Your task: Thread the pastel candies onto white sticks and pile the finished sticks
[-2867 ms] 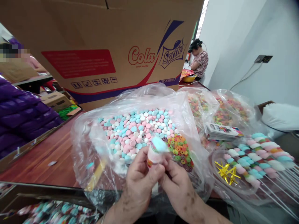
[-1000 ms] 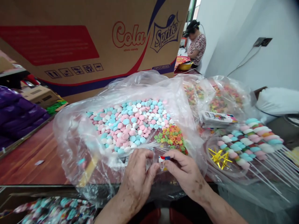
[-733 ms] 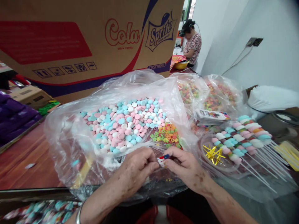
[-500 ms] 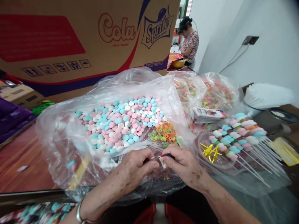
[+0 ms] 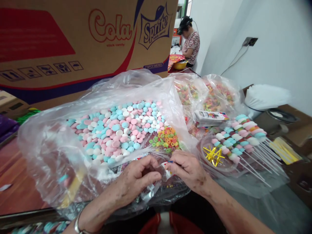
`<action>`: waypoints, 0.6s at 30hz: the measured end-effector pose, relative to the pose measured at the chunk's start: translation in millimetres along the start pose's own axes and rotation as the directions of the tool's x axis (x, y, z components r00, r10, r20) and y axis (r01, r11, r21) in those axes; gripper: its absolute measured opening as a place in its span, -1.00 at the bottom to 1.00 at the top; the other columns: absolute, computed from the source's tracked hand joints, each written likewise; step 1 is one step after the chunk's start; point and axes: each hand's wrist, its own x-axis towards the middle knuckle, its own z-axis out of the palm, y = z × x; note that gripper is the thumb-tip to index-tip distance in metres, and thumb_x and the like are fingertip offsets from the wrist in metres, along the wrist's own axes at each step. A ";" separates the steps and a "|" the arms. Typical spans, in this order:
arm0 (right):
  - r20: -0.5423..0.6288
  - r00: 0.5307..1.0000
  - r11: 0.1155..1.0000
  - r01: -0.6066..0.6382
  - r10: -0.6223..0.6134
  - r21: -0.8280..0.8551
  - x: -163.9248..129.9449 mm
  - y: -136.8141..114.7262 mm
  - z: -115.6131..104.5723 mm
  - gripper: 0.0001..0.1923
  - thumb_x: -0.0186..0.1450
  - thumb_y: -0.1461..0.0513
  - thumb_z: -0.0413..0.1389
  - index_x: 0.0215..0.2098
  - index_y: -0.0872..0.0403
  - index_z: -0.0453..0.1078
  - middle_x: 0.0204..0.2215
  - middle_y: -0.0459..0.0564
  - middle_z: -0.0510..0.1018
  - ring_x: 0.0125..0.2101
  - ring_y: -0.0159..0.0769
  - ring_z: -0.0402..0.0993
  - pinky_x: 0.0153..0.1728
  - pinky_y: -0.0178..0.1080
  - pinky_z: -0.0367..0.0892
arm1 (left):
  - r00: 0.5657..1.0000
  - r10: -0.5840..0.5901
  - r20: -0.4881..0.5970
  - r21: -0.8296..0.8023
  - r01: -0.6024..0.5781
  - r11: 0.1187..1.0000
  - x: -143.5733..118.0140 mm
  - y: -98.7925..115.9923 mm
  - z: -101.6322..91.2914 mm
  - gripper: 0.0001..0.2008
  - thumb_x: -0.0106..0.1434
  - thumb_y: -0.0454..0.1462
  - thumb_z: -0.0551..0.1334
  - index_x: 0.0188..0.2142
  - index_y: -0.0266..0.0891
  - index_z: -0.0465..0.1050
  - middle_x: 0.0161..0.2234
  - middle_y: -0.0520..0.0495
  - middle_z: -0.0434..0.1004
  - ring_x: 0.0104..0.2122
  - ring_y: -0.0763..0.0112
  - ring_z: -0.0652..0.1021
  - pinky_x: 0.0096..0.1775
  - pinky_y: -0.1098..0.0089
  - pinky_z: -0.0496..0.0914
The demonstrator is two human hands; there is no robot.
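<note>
a small printed label (image 5: pixel 167 167), white with a red and blue edge, is being pinched between the thumb and forefinger of the right hand (image 5: pixel 188 170), with the remaining fingers curled loosely beneath. the left hand (image 5: pixel 136 177) is being held just beside it, fingers bent and drawn together over a crinkled clear wrapper (image 5: pixel 152 188), the thumb tip pointing toward the label; whether the label itself is being touched by the left fingers cannot be told. the label is lying between the two hands, directly off the right fingertips and to the right of the left thumb, so the right hand is being kept nearer; its long axis is too small to be judged. both hands are being rested over the near edge of a large clear bag (image 5: pixel 48 146) filled with pink, blue and white marshmallow discs (image 5: pixel 119 128), with a patch of coloured gummy rings (image 5: pixel 165 138) just beyond the fingers. further right, gold twist ties (image 5: pixel 213 155) are lying in a clear dish, beside finished candy skewers (image 5: pixel 243 136). a cardboard carton (image 5: pixel 73 48) is standing behind, and another person (image 5: pixel 190 42) is being seen seated far back.
</note>
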 end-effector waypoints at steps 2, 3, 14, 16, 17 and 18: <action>0.010 1.000 0.999 -0.027 0.027 0.023 -0.1 -4.4 -4.0 -0.62 0.37 0.16 0.06 -0.59 0.07 0.17 -0.60 -0.19 0.23 -0.51 -0.43 0.19 -0.44 -0.33 0.10 | 1.000 0.011 -0.005 -0.021 -0.011 1.000 -0.7 -3.5 0.6 -0.85 0.31 -0.20 0.18 -0.36 -0.20 0.38 -0.46 0.12 0.37 -0.43 0.46 0.36 -0.38 0.50 0.25; 0.016 0.999 0.998 -0.047 0.046 0.044 -0.7 -7.0 -6.1 -0.65 0.35 0.15 0.07 -0.57 0.07 0.20 -0.58 -0.19 0.24 -0.50 -0.43 0.21 -0.42 -0.33 0.11 | 1.000 0.024 -0.010 -0.018 -0.024 1.000 -0.7 -5.0 1.0 -0.82 0.32 -0.19 0.18 -0.39 -0.21 0.40 -0.47 0.11 0.38 -0.44 0.47 0.37 -0.38 0.50 0.25; -0.157 0.986 0.994 -0.039 0.056 0.107 -21.2 -13.5 -9.2 -0.54 0.14 0.17 0.30 -0.07 0.02 0.24 -0.15 -0.01 0.40 -0.14 -0.26 0.38 -0.11 -0.23 0.34 | 0.992 0.067 -0.108 -0.093 -0.077 0.993 5.0 -5.9 4.9 -0.78 0.31 -0.20 0.18 -0.42 -0.22 0.48 -0.49 0.05 0.49 -0.47 0.46 0.44 -0.40 0.51 0.31; -0.138 0.990 0.999 0.038 -0.035 0.020 -21.4 -13.0 -9.4 -0.62 0.17 0.17 0.29 -0.12 0.03 0.30 -0.02 0.05 0.36 0.00 -0.20 0.34 0.02 -0.19 0.29 | 0.990 0.068 -0.122 -0.079 -0.078 0.994 6.1 -7.1 5.6 -0.78 0.30 -0.20 0.19 -0.44 -0.22 0.47 -0.51 0.06 0.47 -0.49 0.47 0.42 -0.43 0.52 0.30; -0.107 0.992 0.998 0.062 -0.063 -0.012 -20.8 -13.4 -9.9 -0.66 0.19 0.17 0.28 -0.13 0.04 0.33 0.01 0.06 0.34 0.04 -0.19 0.31 0.06 -0.18 0.26 | 0.990 0.071 -0.122 -0.066 -0.079 0.995 6.5 -7.6 5.9 -0.77 0.30 -0.19 0.19 -0.45 -0.21 0.47 -0.52 0.06 0.46 -0.50 0.47 0.42 -0.44 0.52 0.30; -0.075 0.994 0.996 0.083 -0.085 -0.034 -19.9 -14.1 -10.8 -0.69 0.21 0.17 0.26 -0.12 0.05 0.35 0.03 0.07 0.33 0.06 -0.19 0.29 0.08 -0.18 0.25 | 0.990 0.072 -0.119 -0.050 -0.078 0.996 6.8 -8.3 6.2 -0.76 0.31 -0.18 0.18 -0.45 -0.20 0.47 -0.53 0.06 0.47 -0.51 0.46 0.43 -0.45 0.52 0.30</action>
